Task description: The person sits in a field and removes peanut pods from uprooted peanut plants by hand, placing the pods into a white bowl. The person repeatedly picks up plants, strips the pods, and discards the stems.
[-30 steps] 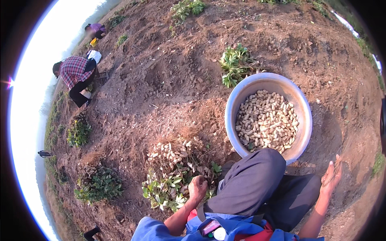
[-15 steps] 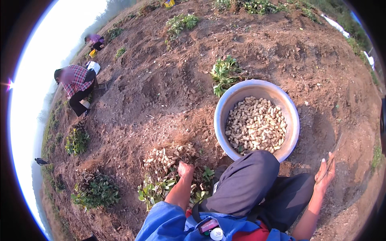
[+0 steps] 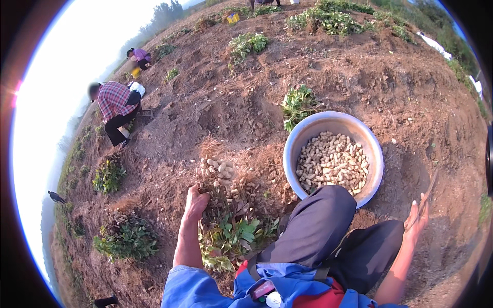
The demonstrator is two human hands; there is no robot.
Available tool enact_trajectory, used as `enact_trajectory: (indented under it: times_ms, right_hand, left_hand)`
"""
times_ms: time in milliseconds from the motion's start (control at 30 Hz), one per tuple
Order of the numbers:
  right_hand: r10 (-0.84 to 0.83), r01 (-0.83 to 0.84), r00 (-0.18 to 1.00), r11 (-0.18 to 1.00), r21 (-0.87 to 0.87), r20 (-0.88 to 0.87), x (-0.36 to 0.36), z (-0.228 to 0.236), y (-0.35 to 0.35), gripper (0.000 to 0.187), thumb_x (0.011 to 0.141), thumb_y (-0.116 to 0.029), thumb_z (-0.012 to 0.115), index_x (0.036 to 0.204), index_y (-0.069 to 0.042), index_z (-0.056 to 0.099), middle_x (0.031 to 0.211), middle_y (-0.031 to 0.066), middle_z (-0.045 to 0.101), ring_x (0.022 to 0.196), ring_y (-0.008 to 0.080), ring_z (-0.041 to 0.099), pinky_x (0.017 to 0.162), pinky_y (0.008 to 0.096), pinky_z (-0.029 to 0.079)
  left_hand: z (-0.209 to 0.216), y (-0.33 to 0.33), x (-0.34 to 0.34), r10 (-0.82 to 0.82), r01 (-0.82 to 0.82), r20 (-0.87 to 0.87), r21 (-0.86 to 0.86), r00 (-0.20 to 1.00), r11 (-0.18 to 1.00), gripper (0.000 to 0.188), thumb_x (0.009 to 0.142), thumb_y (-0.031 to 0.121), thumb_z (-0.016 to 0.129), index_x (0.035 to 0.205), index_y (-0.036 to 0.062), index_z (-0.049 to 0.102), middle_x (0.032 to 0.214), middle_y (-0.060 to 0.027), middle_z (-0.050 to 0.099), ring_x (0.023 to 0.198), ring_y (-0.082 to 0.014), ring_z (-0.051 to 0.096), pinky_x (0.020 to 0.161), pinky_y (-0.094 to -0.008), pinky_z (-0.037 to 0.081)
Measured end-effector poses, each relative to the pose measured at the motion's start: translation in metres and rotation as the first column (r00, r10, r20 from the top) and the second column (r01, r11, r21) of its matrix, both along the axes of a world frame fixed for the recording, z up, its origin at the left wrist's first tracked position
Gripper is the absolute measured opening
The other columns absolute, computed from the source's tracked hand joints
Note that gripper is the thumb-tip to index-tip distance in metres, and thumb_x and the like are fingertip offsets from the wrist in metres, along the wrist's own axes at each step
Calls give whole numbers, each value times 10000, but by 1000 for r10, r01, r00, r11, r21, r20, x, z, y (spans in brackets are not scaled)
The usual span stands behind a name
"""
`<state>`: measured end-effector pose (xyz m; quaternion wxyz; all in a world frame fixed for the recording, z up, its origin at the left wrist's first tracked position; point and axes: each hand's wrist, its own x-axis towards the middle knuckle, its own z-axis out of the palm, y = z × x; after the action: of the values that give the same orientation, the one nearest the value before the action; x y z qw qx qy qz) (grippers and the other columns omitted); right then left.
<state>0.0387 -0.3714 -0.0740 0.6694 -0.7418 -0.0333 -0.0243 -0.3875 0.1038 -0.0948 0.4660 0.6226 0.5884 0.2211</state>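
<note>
My left hand (image 3: pixel 196 204) is closed around the stems of a peanut plant. Its roots and a cluster of pale peanuts (image 3: pixel 218 170) stick up just beyond my fingers. Below and to the right of that hand lies a heap of leafy peanut plants (image 3: pixel 239 231). Off to the right, my right hand (image 3: pixel 417 222) holds thin brown stalks (image 3: pixel 433 184) between thumb and fingers, their tips pointing up and away. Between my hands, beyond my raised knee, a wide metal basin (image 3: pixel 377 159) contains many loose peanuts (image 3: pixel 334 161).
More peanut plants lie in bunches at the left (image 3: pixel 126 240) and past the basin (image 3: pixel 298 105). A person in a checked shirt (image 3: pixel 117 100) bends over at the far left, with another person (image 3: pixel 139 55) behind. Bare brown soil (image 3: pixel 246 123) surrounds me.
My left hand has moved left and slightly farther out, lifting a peanut plant from the heap with its peanuts showing. My right hand stays in nearly the same place, still holding the stalks.
</note>
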Motion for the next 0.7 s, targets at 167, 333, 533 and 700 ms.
enact_trajectory:
  times_ms: [167, 333, 533, 700]
  right_hand:
    - [-10, 11, 999, 999, -38, 42, 8, -7, 3, 393, 949, -170, 619, 1330, -124, 534, 608, -65, 421, 381, 12, 340, 332, 198, 269]
    - [14, -13, 998, 1000, -18, 69, 0, 3, 20, 414, 962, -176, 595, 1362, -143, 493, 626, -43, 439, 407, 23, 378, 345, 201, 299]
    - [40, -41, 999, 997, 66, 21, 2, -8, 40, 413, 966, -160, 572, 1365, -166, 466, 672, -21, 462, 405, 29, 395, 346, 190, 319]
    - [-5, 11, 997, 996, 85, -72, 4, 1, 58, 433, 958, -160, 582, 1375, -160, 464, 690, -28, 438, 392, 25, 361, 337, 184, 290]
  left_hand:
    - [70, 8, -1, -163, 134, 140, 201, 977, 970, 266, 781, 52, 499, 998, -2, 644, 821, -76, 662, 749, -140, 570, 677, -322, 474]
    - [127, 36, 30, -145, 297, -318, 506, 937, 810, 335, 713, 54, 539, 1021, 0, 659, 1102, -207, 630, 932, -324, 613, 818, -402, 481]
    - [75, 116, 63, -229, 505, -532, 457, 815, 732, 339, 685, 170, 625, 988, 30, 684, 1069, -210, 653, 1017, -350, 624, 851, -417, 476]
    - [-29, 135, 87, -327, 404, -410, 115, 851, 908, 355, 719, 273, 616, 966, 25, 677, 937, -227, 685, 923, -373, 651, 822, -435, 491]
